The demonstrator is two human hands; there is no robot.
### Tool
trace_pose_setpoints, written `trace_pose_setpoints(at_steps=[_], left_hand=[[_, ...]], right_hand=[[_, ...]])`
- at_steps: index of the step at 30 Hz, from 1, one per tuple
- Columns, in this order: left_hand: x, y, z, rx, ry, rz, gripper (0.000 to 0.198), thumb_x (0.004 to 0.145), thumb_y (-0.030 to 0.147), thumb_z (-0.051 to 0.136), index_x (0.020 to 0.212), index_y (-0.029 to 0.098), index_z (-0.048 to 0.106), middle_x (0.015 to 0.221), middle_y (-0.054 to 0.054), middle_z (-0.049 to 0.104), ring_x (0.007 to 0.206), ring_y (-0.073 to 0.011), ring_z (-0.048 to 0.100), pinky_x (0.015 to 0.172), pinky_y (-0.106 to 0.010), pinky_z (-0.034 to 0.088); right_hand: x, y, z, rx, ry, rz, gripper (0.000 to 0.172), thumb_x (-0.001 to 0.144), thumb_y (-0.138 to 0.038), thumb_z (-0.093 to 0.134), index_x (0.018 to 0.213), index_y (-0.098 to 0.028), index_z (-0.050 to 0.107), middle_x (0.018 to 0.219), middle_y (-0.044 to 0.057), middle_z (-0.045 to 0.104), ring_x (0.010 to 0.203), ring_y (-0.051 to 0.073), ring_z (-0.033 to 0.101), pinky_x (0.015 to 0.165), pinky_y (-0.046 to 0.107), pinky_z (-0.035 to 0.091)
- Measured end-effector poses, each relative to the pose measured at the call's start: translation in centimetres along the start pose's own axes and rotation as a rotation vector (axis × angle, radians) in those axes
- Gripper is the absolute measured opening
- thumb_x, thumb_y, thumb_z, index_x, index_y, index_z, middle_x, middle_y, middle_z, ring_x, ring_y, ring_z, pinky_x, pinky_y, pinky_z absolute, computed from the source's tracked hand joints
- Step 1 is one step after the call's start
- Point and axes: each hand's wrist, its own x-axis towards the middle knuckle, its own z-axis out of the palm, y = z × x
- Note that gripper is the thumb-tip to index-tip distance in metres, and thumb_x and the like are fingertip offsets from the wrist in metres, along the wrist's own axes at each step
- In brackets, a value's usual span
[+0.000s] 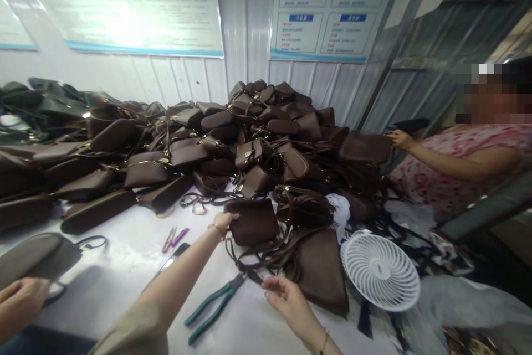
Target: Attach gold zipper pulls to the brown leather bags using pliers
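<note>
My left hand [224, 223] reaches forward and is closed on the upper left edge of a small dark brown handbag [254, 223], thumb on top. My right hand [286, 298] is nearer to me, its fingers loosely curled and apart, close to the end of a brown strap [254, 276]. Whether its fingertips touch that strap I cannot tell. A larger brown bag [322, 269] lies just beyond my right hand, with straps bunched on its left side. Green-handled pliers [216, 305] rest on the white table [133, 266] between my forearms.
Brown handbags [220, 122] are heaped along the wall. Purple thread snips [177, 240] and a phone [174, 255] lie left of my arm. A white fan [380, 271] stands at right. A co-worker's hand [25, 302] holds a grey bag [39, 258]; another person [457, 164] handles a bag.
</note>
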Motion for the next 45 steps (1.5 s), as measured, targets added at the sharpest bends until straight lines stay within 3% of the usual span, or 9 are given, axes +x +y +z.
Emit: trace_pose_setpoints(at_steps=[5,8,13,19,22,26,38,41,45], left_hand=[[-1.1,6.6,-4.3,0.232,-0.001,0.410,0.020,0.076,0.024,0.068,0.095,0.019,0.072,0.102,-0.005,0.069,0.108,-0.0233,0.058,0.100,-0.037,0.044],[-5.2,8.5,-6.5,0.697,-0.212,1.203,0.027,0.088,0.021,0.056,0.110,0.026,0.071,0.103,-0.006,0.071,0.105,-0.0212,0.059,0.103,-0.040,0.041],[-12.4,3.6,-6.8,0.901,-0.443,1.726,0.043,0.094,0.013,0.051,0.132,0.031,0.057,0.127,-0.002,0.067,0.123,-0.0160,0.056,0.115,-0.035,0.034],[-17.1,-6.7,-5.5,0.962,-0.595,1.283,0.049,0.096,0.011,0.041,0.140,0.032,0.050,0.138,-0.002,0.060,0.131,-0.0142,0.051,0.117,-0.032,0.034],[-19.4,-9.2,-3.7,0.962,-0.398,0.938,0.047,0.094,0.013,0.038,0.135,0.025,0.056,0.135,-0.009,0.061,0.126,-0.0221,0.054,0.110,-0.041,0.042],[-21.6,-9.5,-0.5,1.026,-0.108,0.715,0.044,0.091,0.016,0.043,0.133,0.015,0.057,0.121,-0.016,0.063,0.109,-0.0282,0.057,0.093,-0.046,0.049],[-23.9,-5.8,4.9,0.961,-0.253,0.642,0.033,0.092,0.028,0.050,0.121,0.015,0.057,0.104,-0.011,0.066,0.098,-0.0284,0.060,0.084,-0.042,0.044],[-23.3,-6.2,4.1,1.086,-0.255,0.603,0.031,0.096,0.035,0.043,0.106,0.012,0.061,0.082,-0.011,0.068,0.080,-0.0281,0.066,0.073,-0.040,0.046],[-22.3,-7.3,3.5,1.123,-0.373,0.637,0.039,0.098,0.040,0.037,0.109,0.012,0.062,0.085,-0.011,0.072,0.074,-0.0266,0.069,0.067,-0.038,0.048]], right_hand=[[-1.2,-2.5,-3.0,0.261,0.044,0.115,0.048,0.075,-0.053,0.075,0.109,-0.021,0.065,0.114,0.010,0.069,0.104,0.025,0.064,0.087,0.038,0.050],[0.3,-4.1,-4.3,0.581,0.095,0.106,0.049,0.078,-0.058,0.071,0.116,-0.030,0.059,0.118,0.005,0.068,0.105,0.023,0.064,0.080,0.035,0.053],[2.0,-5.2,-6.0,0.816,-0.057,-0.030,0.056,0.078,-0.069,0.062,0.121,-0.033,0.059,0.127,0.001,0.065,0.114,0.024,0.062,0.089,0.041,0.053],[-0.2,-1.1,-5.9,0.493,-0.020,0.011,0.048,0.059,-0.026,0.087,0.102,-0.021,0.067,0.100,0.002,0.073,0.089,0.020,0.067,0.089,0.036,0.053],[-1.6,1.6,-5.2,0.311,0.090,-0.039,0.039,0.059,-0.029,0.087,0.091,-0.020,0.067,0.093,0.001,0.073,0.088,0.019,0.065,0.094,0.038,0.050],[-3.0,4.0,-5.0,0.188,0.100,-0.026,0.047,0.062,-0.032,0.084,0.103,-0.019,0.065,0.107,0.005,0.071,0.101,0.022,0.064,0.102,0.042,0.047],[-6.6,4.0,-3.0,-0.121,0.333,-0.113,0.056,0.073,-0.025,0.072,0.126,-0.020,0.056,0.129,0.009,0.061,0.122,0.026,0.056,0.112,0.042,0.039],[-10.2,3.2,-5.3,-0.349,0.588,-0.231,0.040,0.081,-0.024,0.062,0.121,-0.024,0.061,0.128,0.010,0.061,0.122,0.026,0.055,0.109,0.044,0.043],[-16.2,2.6,-15.5,-0.648,1.272,-0.108,0.026,0.090,-0.032,0.049,0.108,-0.020,0.065,0.113,0.013,0.065,0.109,0.027,0.060,0.099,0.043,0.048]])
